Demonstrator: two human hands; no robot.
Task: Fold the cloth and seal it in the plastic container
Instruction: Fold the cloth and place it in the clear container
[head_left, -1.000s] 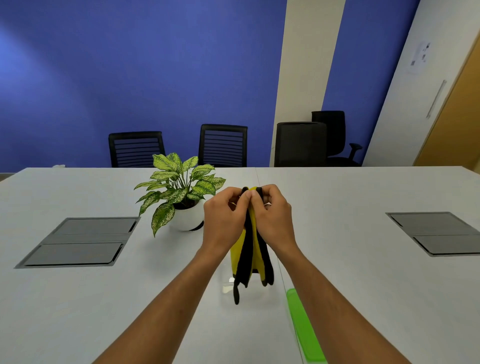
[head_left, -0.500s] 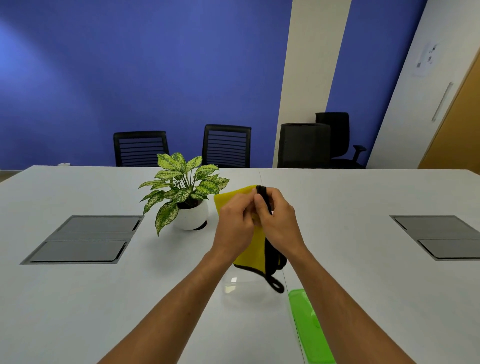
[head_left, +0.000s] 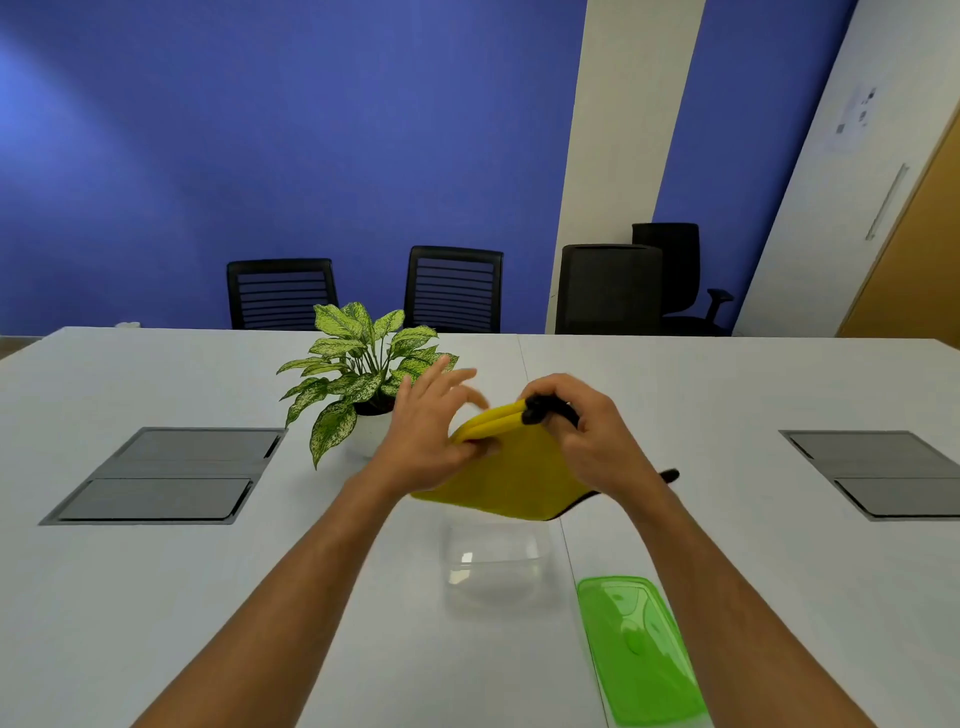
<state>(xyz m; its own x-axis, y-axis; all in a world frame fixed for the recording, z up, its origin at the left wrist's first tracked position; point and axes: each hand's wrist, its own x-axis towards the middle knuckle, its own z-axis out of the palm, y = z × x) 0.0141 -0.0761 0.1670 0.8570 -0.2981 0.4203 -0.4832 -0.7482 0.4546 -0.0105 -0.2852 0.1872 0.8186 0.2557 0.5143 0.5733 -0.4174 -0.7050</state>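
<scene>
Green translucent plastic sits nearest me: the lid (head_left: 641, 654) lies flat on the white table (head_left: 156, 623), just to the right of the clear container (head_left: 496, 564), whose glossy, rounded-corner walls catch small highlights. It stands open and apart from the lid.

Above the container, both hands hold the yellow cloth (head_left: 511, 473) off the table. A second ago it hung in a narrow, bunched strip between both pinches; half a second ago it was opening out; now it spreads as a broad, soft doubled panel with a black trim running along its lower edge. I judge the fold is forming but not finished, and nothing has gone in the container yet.

My right hand (head_left: 592, 441) pinches the black-edged top corner, fingers curled tight. My left hand (head_left: 428, 431) has its fingers spread and blurred, thumb side pressing the cloth's left edge.

Beyond stands a leafy plant in a white pot (head_left: 371, 434).
</scene>
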